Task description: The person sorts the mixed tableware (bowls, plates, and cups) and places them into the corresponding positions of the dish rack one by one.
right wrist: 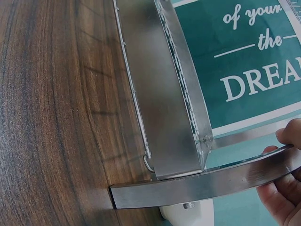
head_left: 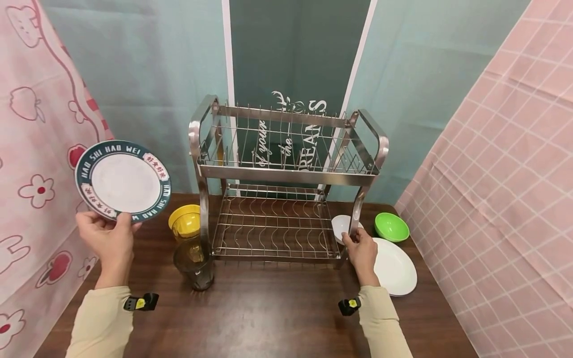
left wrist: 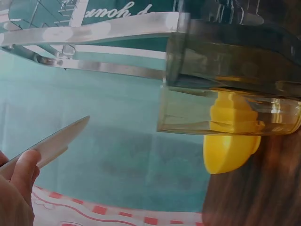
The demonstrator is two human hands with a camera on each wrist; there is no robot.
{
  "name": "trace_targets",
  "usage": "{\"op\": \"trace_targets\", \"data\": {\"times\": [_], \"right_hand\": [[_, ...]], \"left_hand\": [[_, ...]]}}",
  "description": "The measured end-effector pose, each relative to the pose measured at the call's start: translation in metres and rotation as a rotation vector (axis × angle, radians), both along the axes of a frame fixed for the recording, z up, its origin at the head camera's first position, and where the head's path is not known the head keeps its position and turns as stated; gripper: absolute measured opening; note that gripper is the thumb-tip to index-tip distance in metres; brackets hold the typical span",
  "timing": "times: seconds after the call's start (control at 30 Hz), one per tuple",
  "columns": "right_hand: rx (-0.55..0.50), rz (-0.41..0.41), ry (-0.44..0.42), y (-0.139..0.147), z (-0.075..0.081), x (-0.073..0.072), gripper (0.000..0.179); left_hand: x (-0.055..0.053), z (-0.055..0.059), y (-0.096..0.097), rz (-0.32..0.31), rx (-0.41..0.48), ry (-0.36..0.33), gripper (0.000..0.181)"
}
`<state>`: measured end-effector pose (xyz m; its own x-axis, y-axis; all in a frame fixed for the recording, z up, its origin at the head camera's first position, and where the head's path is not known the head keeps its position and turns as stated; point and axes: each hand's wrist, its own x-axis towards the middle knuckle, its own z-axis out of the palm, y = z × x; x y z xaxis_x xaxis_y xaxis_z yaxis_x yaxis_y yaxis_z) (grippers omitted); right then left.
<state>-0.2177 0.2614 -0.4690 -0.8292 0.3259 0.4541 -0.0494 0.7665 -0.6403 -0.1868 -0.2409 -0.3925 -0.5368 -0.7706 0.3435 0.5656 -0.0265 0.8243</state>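
Blue-rimmed plate (head_left: pixel 125 181) was up in the air, left of the dish rack (head_left: pixel 288 174) and apart from it, face tilted toward the head camera. Left hand (head_left: pixel 107 238) was clamped on its near rim: thumb on the face, fingers behind. Right hand (head_left: pixel 363 251) was clamped round the rack's right front upright (right wrist: pixel 202 186), thumb one side, fingers the other.

My read of the step: plate held for racking, other hand bracing the frame. Rim pinch looked right for that; it left the far edge free to lead into the wires. Doing it well called for a high path: dark glass (head_left: pixel 194 268) and yellow bowl (head_left: pixel 185 221) stood near the rack's left side, so a low swing could have clipped them. Plate also needed turning edge-on to line up with a gap. Single-edge grip likely let it twist if it hit a wire, so: slow entry, firm thumb, brace kept on until the plate sat. Chosen tier: couldn't tell.
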Motion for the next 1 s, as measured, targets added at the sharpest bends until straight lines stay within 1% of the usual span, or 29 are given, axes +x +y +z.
{"op": "trace_targets", "data": {"times": [0.3, 0.53, 0.7, 0.87, 1.0], "right_hand": [[0.013, -0.010, 0.021, 0.000, -0.003, 0.000, 0.018], [0.021, -0.028, 0.064, -0.001, -0.005, 0.000, 0.016], [0.021, -0.031, 0.065, -0.001, -0.005, 0.000, 0.016], [0.021, -0.033, 0.067, -0.001, -0.004, 0.000, 0.016], [0.024, -0.035, 0.069, -0.001, -0.006, -0.001, 0.016]], "left_hand": [[0.008, 0.014, 0.006, 0.090, -0.199, -0.075, 0.030], [0.011, 0.025, 0.012, 0.120, -0.255, -0.050, 0.030], [0.012, 0.030, 0.014, 0.146, -0.318, -0.054, 0.028], [0.013, 0.037, 0.017, 0.200, -0.397, -0.040, 0.031], [0.014, 0.042, 0.019, 0.248, -0.444, -0.039, 0.027]]}}
